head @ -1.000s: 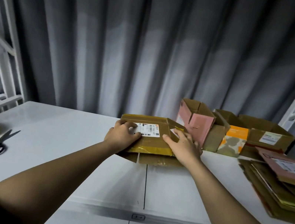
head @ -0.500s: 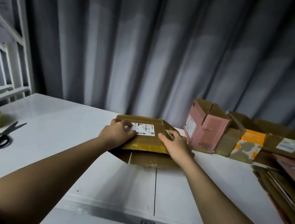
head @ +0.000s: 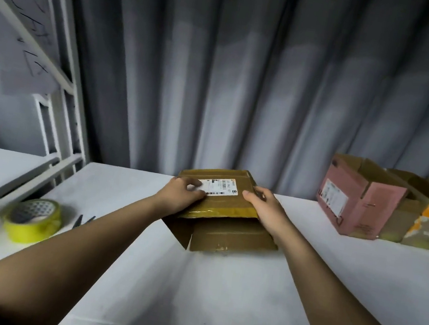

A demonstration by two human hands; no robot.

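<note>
On the white table sits a cardboard box, its near flaps open. The left hand curls over the box's left side, fingers on the label; the right hand grips its right edge. Left of the box is a yellow tape roll; right of it, well apart, a pink carton.

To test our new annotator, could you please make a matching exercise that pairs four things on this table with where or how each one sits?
Things:
1 brown cardboard box
2 yellow tape roll
3 pink carton
4 scissors

States:
A open-topped, at the right
B held between the left hand and the right hand, in the middle
C mostly hidden behind the left forearm
D in full view at the left

Pairs: 1-B; 2-D; 3-A; 4-C
</note>
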